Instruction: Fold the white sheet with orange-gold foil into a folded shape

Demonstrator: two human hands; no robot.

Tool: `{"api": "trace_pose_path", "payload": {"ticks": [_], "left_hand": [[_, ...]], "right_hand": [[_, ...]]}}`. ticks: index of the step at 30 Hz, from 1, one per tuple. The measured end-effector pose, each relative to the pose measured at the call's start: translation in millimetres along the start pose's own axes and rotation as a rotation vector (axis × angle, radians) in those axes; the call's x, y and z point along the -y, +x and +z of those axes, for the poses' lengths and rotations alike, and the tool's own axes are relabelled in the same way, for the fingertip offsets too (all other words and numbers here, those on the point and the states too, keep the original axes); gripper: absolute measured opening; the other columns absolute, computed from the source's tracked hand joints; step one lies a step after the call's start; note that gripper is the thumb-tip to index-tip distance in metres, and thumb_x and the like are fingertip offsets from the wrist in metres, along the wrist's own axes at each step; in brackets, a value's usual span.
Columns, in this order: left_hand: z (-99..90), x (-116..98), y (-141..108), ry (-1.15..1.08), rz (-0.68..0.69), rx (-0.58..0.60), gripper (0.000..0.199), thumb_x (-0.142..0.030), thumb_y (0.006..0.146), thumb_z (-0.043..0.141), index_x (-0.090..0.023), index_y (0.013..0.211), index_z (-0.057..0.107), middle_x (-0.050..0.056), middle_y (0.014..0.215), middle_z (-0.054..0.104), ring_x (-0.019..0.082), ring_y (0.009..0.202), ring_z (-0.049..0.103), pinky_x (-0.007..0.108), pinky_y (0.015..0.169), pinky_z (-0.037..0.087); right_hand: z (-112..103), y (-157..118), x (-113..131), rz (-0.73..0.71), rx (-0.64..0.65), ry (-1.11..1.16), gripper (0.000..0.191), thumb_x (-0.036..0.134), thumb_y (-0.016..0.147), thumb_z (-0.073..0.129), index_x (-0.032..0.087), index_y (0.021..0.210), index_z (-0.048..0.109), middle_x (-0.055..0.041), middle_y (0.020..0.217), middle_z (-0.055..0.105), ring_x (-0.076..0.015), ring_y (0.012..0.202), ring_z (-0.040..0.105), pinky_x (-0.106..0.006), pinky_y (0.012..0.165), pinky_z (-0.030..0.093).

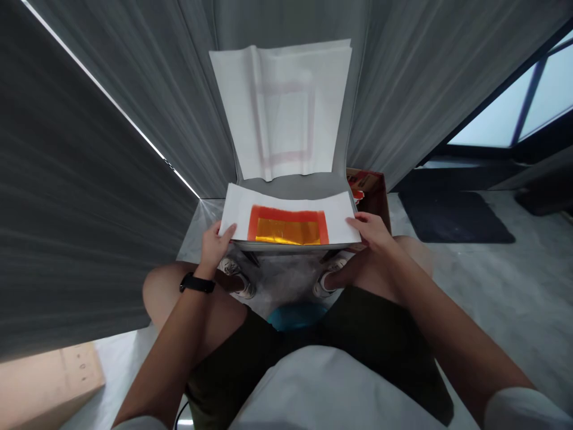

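Note:
A white paper sheet (237, 210) lies across a grey chair seat (290, 186), with its near edge over the seat front. My left hand (217, 246) grips the sheet's left edge, and my right hand (369, 230) grips its right edge. On the sheet is an orange-red rectangular frame (286, 214) around crinkled gold foil (286, 232). A second white sheet (282, 107), marked with a faint pink rectangular outline, leans against the chair back. A black watch (197, 283) circles my left wrist.
Grey curtains (111, 131) rise on both sides. A cardboard box (369, 194) stands behind the chair's right side, and another (49, 388) sits at lower left. A dark mat (454, 212) lies on the floor at right, below a window (505, 107). A blue object (295, 316) shows between my knees.

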State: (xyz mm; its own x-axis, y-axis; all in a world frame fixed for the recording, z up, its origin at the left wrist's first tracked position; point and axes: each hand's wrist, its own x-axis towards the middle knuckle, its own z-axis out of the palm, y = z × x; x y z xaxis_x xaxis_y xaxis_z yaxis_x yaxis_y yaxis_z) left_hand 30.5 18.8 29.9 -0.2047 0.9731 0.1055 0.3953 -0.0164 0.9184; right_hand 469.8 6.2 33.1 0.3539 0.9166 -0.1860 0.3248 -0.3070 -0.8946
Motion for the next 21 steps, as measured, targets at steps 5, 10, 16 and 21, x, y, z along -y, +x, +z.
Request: {"api": "trace_pose_path", "payload": {"ticks": [5,10,16,21], "left_hand": [[-0.6,-11.6,10.2,-0.022,0.087,-0.144,0.047,-0.064,0.078,0.073,-0.017,0.080,0.069,0.000,0.067,0.060,0.015,0.065,0.052,0.026,0.060,0.045],[11.0,-15.0,49.9,-0.072,0.144,-0.292,0.045,-0.059,0.083,0.074,-0.015,0.083,0.066,-0.001,0.072,0.060,0.012,0.065,0.052,0.025,0.062,0.045],[37.8,-15.1,105.5,-0.002,0.151,-0.292,0.034,-0.050,0.089,0.073,-0.017,0.087,0.064,0.000,0.078,0.063,0.010,0.064,0.053,0.026,0.061,0.048],[39.4,-17.9,131.3,0.252,0.122,-0.278,0.028,-0.039,0.085,0.075,-0.019,0.104,0.074,0.002,0.086,0.070,0.016,0.074,0.063,0.034,0.074,0.055]], "right_hand": [[-5.1,16.9,16.7,-0.195,-0.115,0.093,0.042,0.050,0.073,0.080,0.016,0.097,0.079,-0.0051,0.086,0.076,-0.0193,0.075,0.064,-0.033,0.069,0.056],[2.4,54.0,32.1,-0.384,-0.169,0.071,0.043,0.049,0.084,0.077,0.017,0.112,0.076,-0.0064,0.098,0.078,-0.0210,0.089,0.070,-0.036,0.084,0.059],[22.3,111.4,41.7,-0.521,-0.242,0.010,0.031,0.044,0.095,0.069,0.018,0.112,0.072,-0.0040,0.093,0.076,-0.0188,0.085,0.071,-0.035,0.084,0.059],[20.5,123.3,56.8,-0.686,-0.222,-0.213,0.022,0.041,0.102,0.064,0.024,0.108,0.077,-0.0049,0.100,0.079,-0.0218,0.094,0.073,-0.037,0.091,0.059]]}}
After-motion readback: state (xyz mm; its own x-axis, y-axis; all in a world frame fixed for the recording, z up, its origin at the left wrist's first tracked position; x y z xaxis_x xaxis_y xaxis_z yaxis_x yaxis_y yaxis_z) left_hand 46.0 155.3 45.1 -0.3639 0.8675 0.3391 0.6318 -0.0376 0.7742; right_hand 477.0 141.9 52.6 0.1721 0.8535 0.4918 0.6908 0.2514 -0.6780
